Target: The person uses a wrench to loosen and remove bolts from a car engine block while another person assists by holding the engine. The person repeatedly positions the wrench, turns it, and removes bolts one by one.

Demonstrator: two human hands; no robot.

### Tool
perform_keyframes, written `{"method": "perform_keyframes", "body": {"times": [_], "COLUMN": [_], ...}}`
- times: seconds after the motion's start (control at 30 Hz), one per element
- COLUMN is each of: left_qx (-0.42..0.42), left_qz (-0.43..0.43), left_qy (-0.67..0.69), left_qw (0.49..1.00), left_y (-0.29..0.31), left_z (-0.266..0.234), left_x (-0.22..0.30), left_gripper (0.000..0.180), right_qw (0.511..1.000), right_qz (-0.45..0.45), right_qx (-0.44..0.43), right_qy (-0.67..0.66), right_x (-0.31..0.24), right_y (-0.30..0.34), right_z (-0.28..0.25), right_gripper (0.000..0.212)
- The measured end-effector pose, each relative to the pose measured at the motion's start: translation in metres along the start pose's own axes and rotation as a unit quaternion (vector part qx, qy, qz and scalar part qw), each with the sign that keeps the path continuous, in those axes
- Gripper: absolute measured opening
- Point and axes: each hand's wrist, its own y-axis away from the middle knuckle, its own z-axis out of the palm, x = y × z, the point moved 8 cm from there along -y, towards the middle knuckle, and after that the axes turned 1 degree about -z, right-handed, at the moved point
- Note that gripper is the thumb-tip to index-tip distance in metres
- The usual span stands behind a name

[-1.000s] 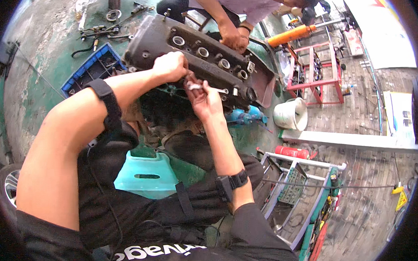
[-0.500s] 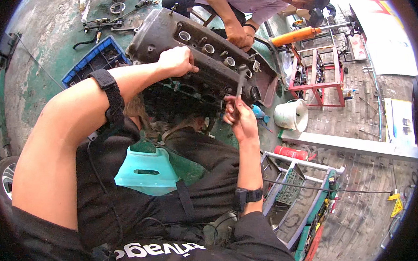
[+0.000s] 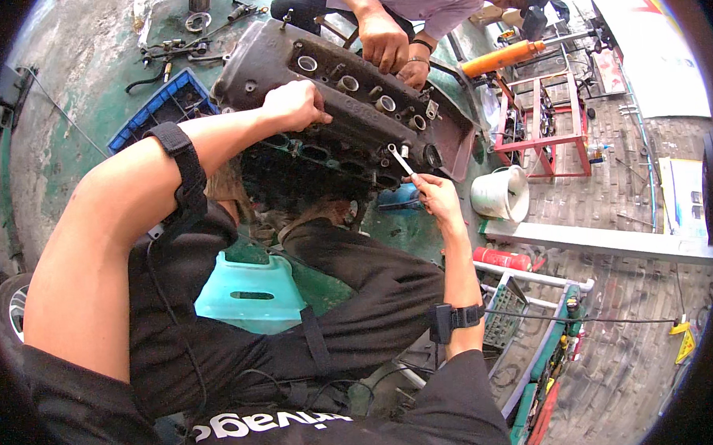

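A dark, grimy engine valve cover [image 3: 258, 68] with a row of round holes lies tilted over the engine's cylinder head [image 3: 294, 165] in front of me. My left hand [image 3: 297, 106] rests against the cover's near edge with its fingers curled; whatever they hold, if anything, is hidden. At the cover's right end, my right hand [image 3: 438, 197] grips a silvery combination wrench [image 3: 402, 162]. The wrench points up and left, its ring end beside a small bright stud on the near edge. I cannot tell whether the ring touches it.
Across the engine, a co-worker's hands [image 3: 383, 42] are close to the cover. A blue crate [image 3: 141, 120] sits left, a turquoise stool [image 3: 248, 295] below. To the right are a white bucket [image 3: 495, 196], a red engine stand [image 3: 544, 146] and a tool cart [image 3: 530, 366].
My right hand has moved right, and the wrench has swung from nearly upright to slanting up-left. The co-worker's nearer hand has shifted left. My left hand stays almost where it was.
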Motion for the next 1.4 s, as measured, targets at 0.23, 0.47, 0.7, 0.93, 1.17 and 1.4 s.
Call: {"method": "perform_keyframes", "body": {"times": [0.23, 0.47, 0.7, 0.93, 1.17, 1.4], "left_qx": [-0.010, -0.028, 0.006, 0.043, 0.009, 0.013], "left_qz": [-0.008, -0.018, -0.016, -0.014, 0.011, 0.005], "left_qy": [0.009, 0.030, 0.008, -0.011, -0.006, -0.001], "left_qw": [1.000, 0.999, 1.000, 0.999, 1.000, 1.000], "left_y": [-0.003, 0.000, 0.005, 0.007, -0.001, 0.003], "left_z": [0.003, 0.003, -0.002, -0.008, -0.001, 0.000], "left_x": [-0.004, -0.002, 0.001, 0.004, 0.001, 0.001], "left_gripper": [0.040, 0.039, 0.034, 0.034, 0.040, 0.041], "right_qw": [0.998, 0.991, 0.931, 0.648, 0.570, 0.951], "right_qz": [0.037, 0.090, 0.123, 0.006, -0.083, 0.010], "right_qx": [-0.040, -0.081, -0.049, -0.161, -0.309, -0.050], "right_qy": [-0.016, -0.062, -0.340, -0.745, -0.757, -0.304], "right_x": [0.001, 0.004, 0.006, -0.093, -0.121, -0.017], "right_y": [-0.001, 0.009, 0.018, -0.036, 0.032, 0.030], "right_z": [0.001, 0.021, 0.102, 0.170, 0.128, 0.068], "right_gripper": [0.026, 0.032, 0.030, 0.035, 0.030, 0.036]}}
